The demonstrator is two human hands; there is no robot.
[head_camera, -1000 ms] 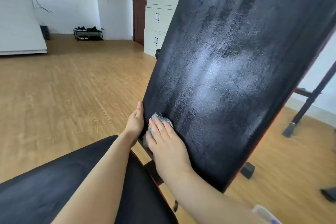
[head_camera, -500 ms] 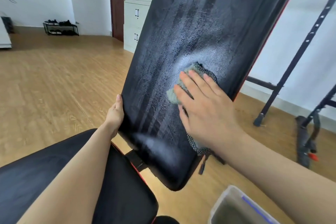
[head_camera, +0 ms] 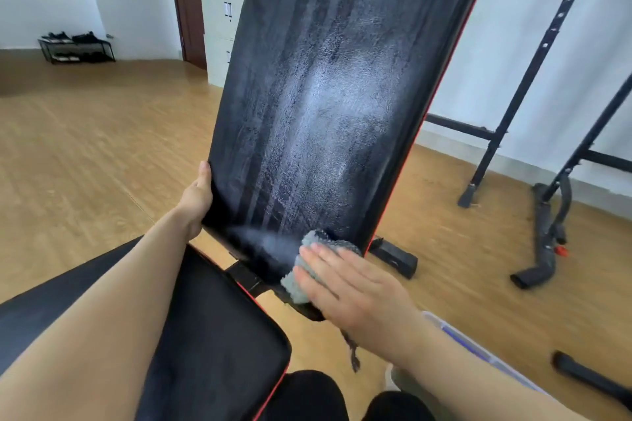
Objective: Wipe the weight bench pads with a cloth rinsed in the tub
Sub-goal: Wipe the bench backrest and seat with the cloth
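— What is this room like?

— It has a light brown wooden floor and white walls. A big black padded back rest with a thin red edge stands tilted up in the middle.

— Where is the cloth?

— The small grey fluffy cloth is at the bottom right corner of that back rest. It sits under the right hand. The fingers are straight and flat, pressing the cloth on the pad.

— Is the pad wet?

— It looks shiny, with long streaks running up and down it.

— What about the other hand?

— The left hand holds the left edge of the back rest, low down. The thumb lies along the edge. I cannot see the other fingers; they are behind the pad.

— What is closer to the person?

— The flat black seat pad with a red edge, just below the back rest. There is a gap between the two pads.

— And the tub?

— A clear plastic tub sits on the floor, just past the right arm. Only its rim shows.

— Anything farther out?

— A black metal rack stands on the right. Grey drawers and a low shoe shelf are at the back.
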